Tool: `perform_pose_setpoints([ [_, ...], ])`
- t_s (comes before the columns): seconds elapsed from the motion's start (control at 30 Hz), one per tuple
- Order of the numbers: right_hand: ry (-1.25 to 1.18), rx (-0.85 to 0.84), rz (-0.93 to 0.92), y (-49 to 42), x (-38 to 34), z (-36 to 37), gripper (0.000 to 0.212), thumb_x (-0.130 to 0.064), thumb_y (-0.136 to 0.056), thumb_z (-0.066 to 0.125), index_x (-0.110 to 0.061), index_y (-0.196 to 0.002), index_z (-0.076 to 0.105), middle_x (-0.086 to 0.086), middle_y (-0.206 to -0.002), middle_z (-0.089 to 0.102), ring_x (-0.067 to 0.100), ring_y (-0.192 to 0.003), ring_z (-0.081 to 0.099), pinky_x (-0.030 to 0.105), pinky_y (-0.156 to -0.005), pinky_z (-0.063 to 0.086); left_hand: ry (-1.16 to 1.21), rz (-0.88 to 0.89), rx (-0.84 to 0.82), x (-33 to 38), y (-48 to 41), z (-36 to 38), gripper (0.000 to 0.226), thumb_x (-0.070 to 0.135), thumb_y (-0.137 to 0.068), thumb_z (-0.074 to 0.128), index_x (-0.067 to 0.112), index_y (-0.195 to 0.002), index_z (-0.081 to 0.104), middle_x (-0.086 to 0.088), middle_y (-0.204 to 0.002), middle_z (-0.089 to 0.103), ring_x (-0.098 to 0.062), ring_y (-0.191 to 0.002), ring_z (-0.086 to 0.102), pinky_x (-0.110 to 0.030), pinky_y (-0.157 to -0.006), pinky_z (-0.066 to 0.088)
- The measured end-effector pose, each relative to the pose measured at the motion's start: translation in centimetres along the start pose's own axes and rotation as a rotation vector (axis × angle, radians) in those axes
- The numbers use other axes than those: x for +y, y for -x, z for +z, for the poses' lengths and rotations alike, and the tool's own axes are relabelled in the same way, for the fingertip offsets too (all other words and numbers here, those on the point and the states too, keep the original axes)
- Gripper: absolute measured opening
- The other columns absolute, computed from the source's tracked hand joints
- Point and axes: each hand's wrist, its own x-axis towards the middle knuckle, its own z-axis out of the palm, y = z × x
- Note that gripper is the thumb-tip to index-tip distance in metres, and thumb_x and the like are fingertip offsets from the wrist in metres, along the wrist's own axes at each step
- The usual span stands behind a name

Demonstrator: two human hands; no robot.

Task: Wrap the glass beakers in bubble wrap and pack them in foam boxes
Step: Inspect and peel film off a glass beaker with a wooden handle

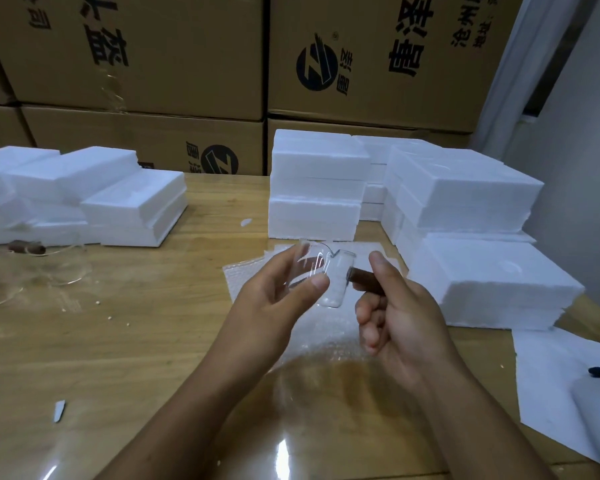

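Left hand (274, 292) grips a small glass beaker (309, 268) in the air above the bubble wrap (250, 277) on the table (153, 323). Right hand (402, 313) pinches a brown stick (361, 278), its tip at the glass. Recommended: lay the beaker near the sheet's edge and roll snugly, sparing the rim. Beaker appears clear, thin-walled, spouted and unbroken.

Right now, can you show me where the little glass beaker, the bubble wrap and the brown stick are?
glass beaker (309, 263): head view, on its clear side wall.
bubble wrap (248, 277): head view, on its bare left corner.
brown stick (362, 276): head view, on its exposed end.
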Motion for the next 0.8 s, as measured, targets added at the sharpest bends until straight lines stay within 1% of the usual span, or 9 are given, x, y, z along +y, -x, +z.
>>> perform_pose_setpoints([
  [0.07,0.039,-0.028,-0.039,0.0,0.0,-0.1,0.045,-0.049,-0.090,0.057,-0.006,-0.082,0.068,0.012,-0.046,0.054,0.018,-0.025,0.041,0.020,-0.031,0.033,0.051,0.015,0.047,0.1,0.0,0.3,0.068,0.050,-0.081,0.068,0.027,-0.143,0.052,0.007,-0.131,0.066,-0.011,-0.120,0.063,-0.032,-0.096,0.054],
  [0.13,0.074,-0.087,-0.106,0.1,0.0,-0.1,0.040,-0.051,-0.083,0.059,-0.014,-0.076,0.071,0.013,-0.050,0.056,0.019,-0.027,0.043,0.021,-0.032,0.035,0.118,0.026,0.126,0.3,-0.1,0.4,0.061,0.045,-0.084,0.068,0.026,-0.140,0.056,0.009,-0.122,0.071,-0.012,-0.107,0.070,-0.022,-0.082,0.057],
  [0.23,0.118,-0.174,-0.187,0.4,0.1,0.1,0.031,-0.049,-0.077,0.064,-0.018,-0.072,0.069,0.015,-0.055,0.060,0.021,-0.031,0.047,0.024,-0.034,0.038,0.141,0.054,0.242,0.5,0.0,0.4,0.053,0.047,-0.085,0.071,0.029,-0.134,0.062,0.011,-0.123,0.070,-0.011,-0.101,0.073,-0.019,-0.075,0.058],
  [0.4,0.205,-0.168,-0.281,1.0,0.4,0.6,0.025,-0.040,-0.082,0.063,-0.022,-0.065,0.060,0.020,-0.057,0.063,0.025,-0.032,0.051,0.029,-0.034,0.042,-0.009,0.159,0.396,0.6,0.5,0.5,0.039,0.048,-0.088,0.063,0.033,-0.124,0.069,0.016,-0.124,0.069,0.000,-0.102,0.070,-0.025,-0.079,0.060],
  [0.5,0.272,-0.132,-0.341,1.2,0.8,1.0,0.031,-0.037,-0.088,0.061,-0.010,-0.075,0.053,0.018,-0.056,0.063,0.026,-0.031,0.051,0.030,-0.034,0.043,-0.158,0.216,0.488,0.8,0.7,1.1,0.039,0.052,-0.089,0.057,0.037,-0.124,0.068,0.030,-0.123,0.065,0.008,-0.104,0.066,-0.034,-0.088,0.058],
  [0.53,0.300,-0.115,-0.357,1.3,1.0,1.1,0.033,-0.037,-0.089,0.060,-0.008,-0.076,0.052,0.017,-0.055,0.064,0.026,-0.031,0.051,0.030,-0.034,0.044,-0.207,0.244,0.517,0.8,0.7,1.4,0.038,0.052,-0.091,0.056,0.037,-0.124,0.068,0.035,-0.120,0.064,0.010,-0.106,0.064,-0.032,-0.090,0.057],
  [0.6,0.334,-0.079,-0.388,1.4,1.2,1.2,0.034,-0.036,-0.092,0.059,-0.005,-0.079,0.052,0.015,-0.053,0.063,0.026,-0.030,0.051,0.029,-0.033,0.043,-0.306,0.311,0.549,0.7,0.7,1.7,0.033,0.045,-0.096,0.056,0.036,-0.126,0.066,0.042,-0.113,0.062,0.016,-0.101,0.061,-0.016,-0.084,0.055],
  [0.7,0.356,-0.029,-0.423,1.6,1.3,1.3,0.034,-0.033,-0.094,0.058,-0.002,-0.082,0.053,0.014,-0.051,0.062,0.026,-0.029,0.051,0.027,-0.033,0.042,-0.419,0.382,0.535,0.5,0.8,1.8,0.041,0.034,-0.093,0.058,0.026,-0.133,0.062,0.026,-0.124,0.063,0.014,-0.106,0.060,-0.001,-0.077,0.045],
  [0.8,0.378,0.001,-0.447,1.7,1.3,1.4,0.034,-0.035,-0.095,0.057,-0.003,-0.085,0.057,0.012,-0.050,0.063,0.026,-0.029,0.051,0.025,-0.034,0.042,-0.517,0.422,0.456,0.3,1.0,1.8,0.060,0.038,-0.087,0.065,0.024,-0.143,0.052,0.006,-0.136,0.062,0.005,-0.116,0.060,-0.011,-0.085,0.053],
])
